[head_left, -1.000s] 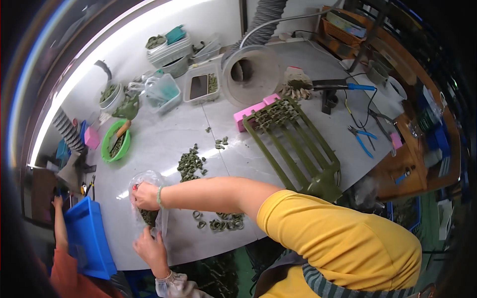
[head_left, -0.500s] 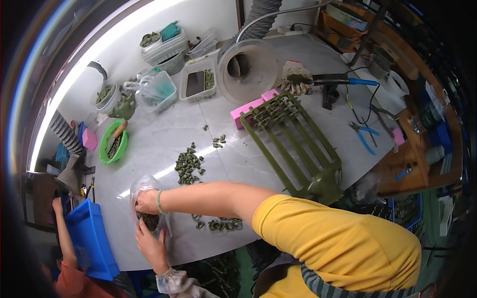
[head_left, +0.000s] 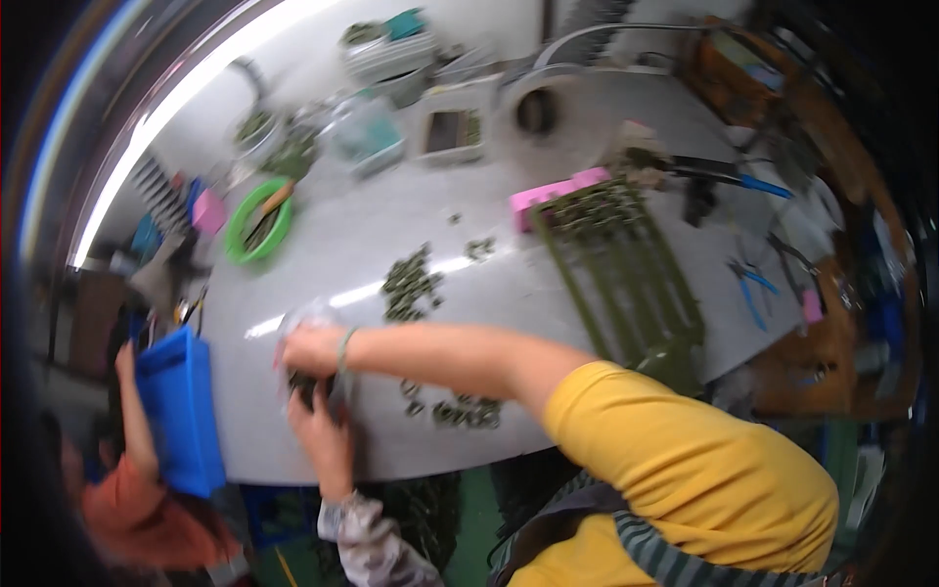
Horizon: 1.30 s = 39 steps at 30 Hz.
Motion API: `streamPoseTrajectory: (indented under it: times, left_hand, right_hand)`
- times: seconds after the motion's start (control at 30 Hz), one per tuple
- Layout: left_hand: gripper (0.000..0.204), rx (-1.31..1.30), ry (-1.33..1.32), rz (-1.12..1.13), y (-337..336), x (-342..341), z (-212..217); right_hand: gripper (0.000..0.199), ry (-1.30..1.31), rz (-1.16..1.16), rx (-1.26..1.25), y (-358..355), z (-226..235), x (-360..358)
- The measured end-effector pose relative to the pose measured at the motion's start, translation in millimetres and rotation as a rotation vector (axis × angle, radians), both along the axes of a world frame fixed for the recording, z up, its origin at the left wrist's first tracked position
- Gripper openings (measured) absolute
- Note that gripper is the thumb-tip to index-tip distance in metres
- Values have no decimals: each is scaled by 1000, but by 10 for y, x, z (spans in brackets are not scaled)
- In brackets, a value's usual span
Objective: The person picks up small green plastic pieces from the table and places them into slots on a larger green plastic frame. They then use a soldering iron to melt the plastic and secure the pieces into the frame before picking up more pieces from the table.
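Well, the bench (head_left: 499,313) takes up most of the view, grey, a streak of light across its top. A co-worker in an orange top (head_left: 137,504) is at the left edge, one arm beside the blue tray (head_left: 181,411). The olive frame (head_left: 631,293) slants over the right half of the bench, its far end by the pink block (head_left: 528,203). Beyond that block sits the clear tub (head_left: 572,127), its mouth turned this way. The green bowl (head_left: 279,230) is over on the far left, a wooden handle (head_left: 278,199) leaning across it.

The clear bag (head_left: 313,313) is near the left front of the bench, between the person's hands, dark green bits (head_left: 306,384) showing in it. The right hand (head_left: 318,349) reaches across from the yellow sleeve (head_left: 675,460) and sits over the bag, knuckles up; its fingertips are hidden, so I can't tell how closed that grip is or whether it has hold of anything. The left hand (head_left: 326,435) comes up from below, fingers bent against the bag's near side; it's too blurred to tell whether that grip pinches the film or just props it.

Right of the bag, past the forearm, lies a loose heap (head_left: 409,289) of green pieces. Small green rings (head_left: 468,411) lie on the near side of that forearm. The green bangle (head_left: 345,347) circles the right wrist.
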<state>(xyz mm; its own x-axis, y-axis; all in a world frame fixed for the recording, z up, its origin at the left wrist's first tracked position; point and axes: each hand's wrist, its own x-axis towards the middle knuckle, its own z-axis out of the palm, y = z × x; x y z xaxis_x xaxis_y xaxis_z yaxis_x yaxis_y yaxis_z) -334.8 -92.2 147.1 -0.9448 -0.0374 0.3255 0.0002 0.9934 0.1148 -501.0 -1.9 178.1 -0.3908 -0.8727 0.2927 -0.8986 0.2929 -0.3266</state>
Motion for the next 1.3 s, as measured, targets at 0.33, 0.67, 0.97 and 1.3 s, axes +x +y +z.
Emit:
streamPoseTrajectory:
  times: [0.33,0.67,0.97,1.3]
  left_hand:
    - [57,-34,46,22,375,-237,117]
    - [52,-26,-1,118,115,-574,31]
    - [49,179,26,108,-234,-604,128]
    - [30,260,251,-60,196,-146,341]
  right_hand:
    - [19,-68,162,-87,286,230,-396]
    - [35,-398,-36,-224,259,286,-593]
    - [44,-1299,91,-62,616,438,-444]
    - [41,-1037,100,276,939,457,-272]
